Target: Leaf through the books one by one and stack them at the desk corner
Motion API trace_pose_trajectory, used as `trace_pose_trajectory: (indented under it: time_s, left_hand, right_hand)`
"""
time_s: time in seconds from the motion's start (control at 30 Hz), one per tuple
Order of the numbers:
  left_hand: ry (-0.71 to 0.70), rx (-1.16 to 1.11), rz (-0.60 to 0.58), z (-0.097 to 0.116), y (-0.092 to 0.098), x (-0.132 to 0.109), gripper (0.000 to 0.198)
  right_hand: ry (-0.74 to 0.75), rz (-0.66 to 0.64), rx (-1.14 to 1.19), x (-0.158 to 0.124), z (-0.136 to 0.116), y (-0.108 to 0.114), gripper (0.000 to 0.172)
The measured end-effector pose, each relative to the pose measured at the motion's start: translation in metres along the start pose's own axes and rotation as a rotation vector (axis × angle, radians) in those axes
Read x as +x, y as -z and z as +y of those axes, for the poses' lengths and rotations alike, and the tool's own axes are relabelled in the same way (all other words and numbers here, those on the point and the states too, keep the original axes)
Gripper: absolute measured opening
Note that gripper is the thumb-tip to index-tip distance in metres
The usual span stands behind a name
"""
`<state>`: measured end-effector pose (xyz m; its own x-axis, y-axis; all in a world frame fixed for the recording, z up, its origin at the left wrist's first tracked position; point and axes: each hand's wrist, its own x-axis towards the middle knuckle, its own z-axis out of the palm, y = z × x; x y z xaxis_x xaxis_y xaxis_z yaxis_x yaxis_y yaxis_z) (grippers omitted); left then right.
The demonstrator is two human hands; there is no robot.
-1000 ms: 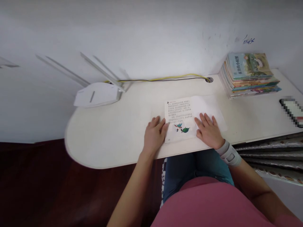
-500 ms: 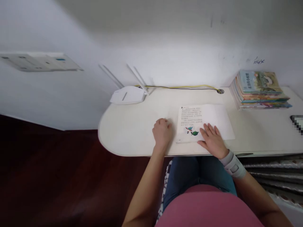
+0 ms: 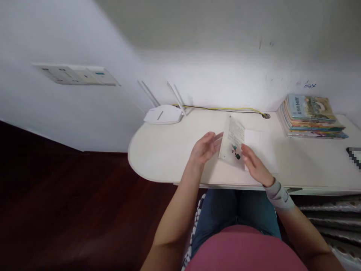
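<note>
A thin open booklet (image 3: 261, 145) lies on the white desk. Its left side, printed with text and a small coloured picture, is tilted up off the surface, while the blank right side stays flat. My left hand (image 3: 205, 147) is at the raised left edge, fingers stretched out and reaching behind the page; their tips are hidden by it. Over the fold is my right hand (image 3: 256, 165), fingers extended and close to the printed page; I cannot tell whether they touch it. A grey wrist support (image 3: 279, 194) wraps my right wrist.
On the desk (image 3: 158, 158), a white router (image 3: 163, 114) with antennas stands at the back left. Yellow and black cables (image 3: 225, 109) run along the wall to a hole. A stack of books (image 3: 313, 116) sits at the back right, with a blurred dark-edged object (image 3: 355, 156) beyond.
The booklet's left side has risen from flat to tilted. My left hand has opened from a curl and moved to its edge; my right hand has lifted and turned onto its side.
</note>
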<state>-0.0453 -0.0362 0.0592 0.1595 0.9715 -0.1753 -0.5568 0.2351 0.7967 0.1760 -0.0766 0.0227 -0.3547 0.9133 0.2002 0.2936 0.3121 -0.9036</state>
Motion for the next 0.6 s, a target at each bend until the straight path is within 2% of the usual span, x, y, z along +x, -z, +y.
trace_pose_trajectory:
  time_s: [0.1, 0.17, 0.23, 0.27, 0.37, 0.43, 0.5, 0.53, 0.6]
  left_hand:
    - [0.057, -0.100, -0.148, -0.011, -0.036, 0.010, 0.015]
    - [0.133, -0.109, -0.232, -0.023, -0.053, 0.015, 0.016]
    - [0.171, -0.076, -0.240, -0.032, -0.057, 0.018, 0.019]
    - [0.157, -0.032, -0.209, -0.033, -0.051, 0.017, 0.020]
    - [0.011, 0.303, 0.020, -0.023, -0.010, 0.007, 0.019]
    - [-0.072, 0.793, 0.236, -0.012, 0.025, -0.005, 0.018]
    - [-0.014, 1.303, 0.445, -0.005, 0.050, -0.019, 0.012]
    - [-0.014, 1.491, 0.541, -0.004, 0.055, -0.025, 0.009]
    - [-0.171, 1.708, 0.683, -0.010, 0.050, -0.032, 0.028]
  right_hand:
    - [-0.163, 0.144, 0.403, 0.009, -0.008, 0.026, 0.077]
    - [-0.240, 0.270, 0.525, 0.011, -0.008, 0.047, 0.075]
    - [-0.322, 0.360, 0.548, 0.010, 0.000, 0.064, 0.076]
    - [-0.360, 0.380, 0.535, 0.008, 0.007, 0.071, 0.078]
    - [-0.424, 0.345, 0.458, 0.001, 0.031, 0.082, 0.081]
    - [-0.422, 0.301, 0.395, -0.001, 0.047, 0.085, 0.080]
    - [-0.417, 0.265, 0.328, -0.001, 0.059, 0.085, 0.083]
    - [-0.398, 0.256, 0.278, -0.001, 0.064, 0.085, 0.084]
    - [-0.327, 0.277, 0.127, 0.000, 0.074, 0.085, 0.082]
